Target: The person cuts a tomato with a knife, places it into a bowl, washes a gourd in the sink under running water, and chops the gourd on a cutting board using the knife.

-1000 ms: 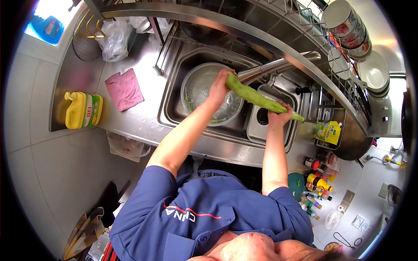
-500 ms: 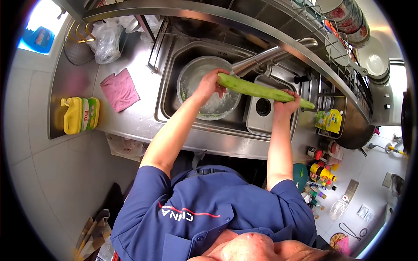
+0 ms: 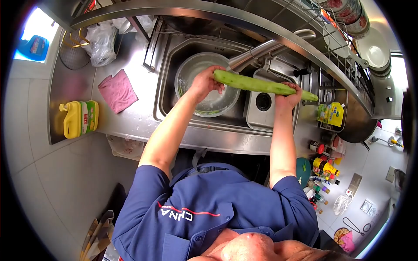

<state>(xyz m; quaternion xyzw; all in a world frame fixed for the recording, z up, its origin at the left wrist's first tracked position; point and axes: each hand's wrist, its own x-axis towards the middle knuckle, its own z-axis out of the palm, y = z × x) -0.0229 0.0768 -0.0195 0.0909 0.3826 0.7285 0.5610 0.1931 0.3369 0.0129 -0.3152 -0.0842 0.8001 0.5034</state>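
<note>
A long pale-green gourd (image 3: 254, 84) with darker green streaks is held slanting across the sink, its left end higher in the view. My left hand (image 3: 208, 82) is closed on the left end, above a metal basin (image 3: 183, 102) with water in it. My right hand (image 3: 289, 95) wraps around the gourd nearer its narrow right tip, which sticks out past the fingers. Close behind the left end is the spout of the metal faucet (image 3: 257, 52). Whether water is flowing from it I cannot tell.
The basin stands in a steel sink (image 3: 162, 98). A pink cloth (image 3: 117, 91) and a yellow jug (image 3: 81, 118) are on the left counter. A metal rack rail (image 3: 204, 9) arches over the sink. A yellow pouch (image 3: 332, 114) and several bottles (image 3: 324, 167) are on the right.
The view has shifted slightly. The gourd's left end and my left hand are a little further left. The water in the basin looks calmer. Both hands keep their hold.
</note>
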